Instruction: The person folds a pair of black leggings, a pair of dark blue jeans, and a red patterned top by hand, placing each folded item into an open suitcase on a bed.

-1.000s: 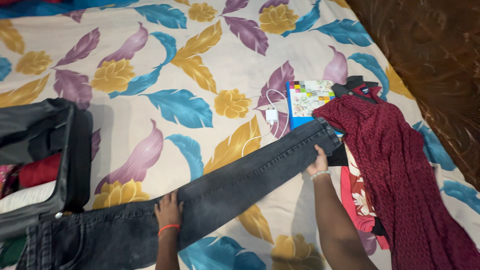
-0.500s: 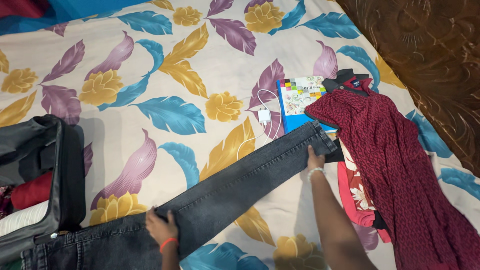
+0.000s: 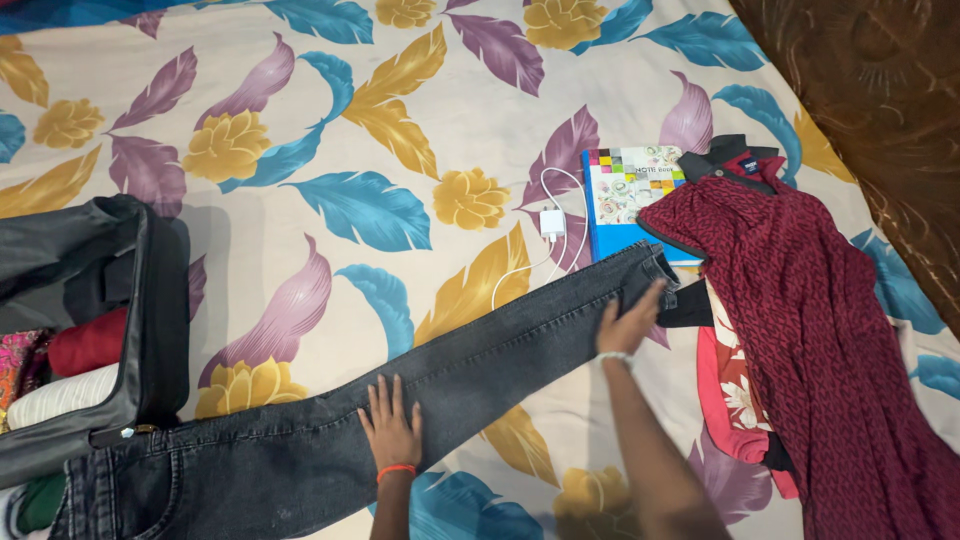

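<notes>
Dark grey jeans [image 3: 480, 370] lie stretched diagonally over a floral bedsheet [image 3: 400, 150], waistband at the lower left, leg hem at the right. My left hand [image 3: 392, 428], with an orange wrist band, rests flat on the thigh part with fingers spread. Flat on the leg near the hem lies my right hand [image 3: 630, 322], wearing a pale bracelet. Neither hand grips the cloth.
An open black suitcase [image 3: 150, 320] with rolled clothes stands at the left. A maroon patterned shirt [image 3: 800, 300] lies on the right over a pink floral garment [image 3: 730, 400]. A colourful notebook [image 3: 625, 195] and a white charger with cable [image 3: 550, 225] lie beyond the hem. Brown carved headboard [image 3: 880, 110] at the far right.
Both hands have let go of the jeans' edge and now lie flat on top of the fabric. The jeans leg has settled onto the sheet.
</notes>
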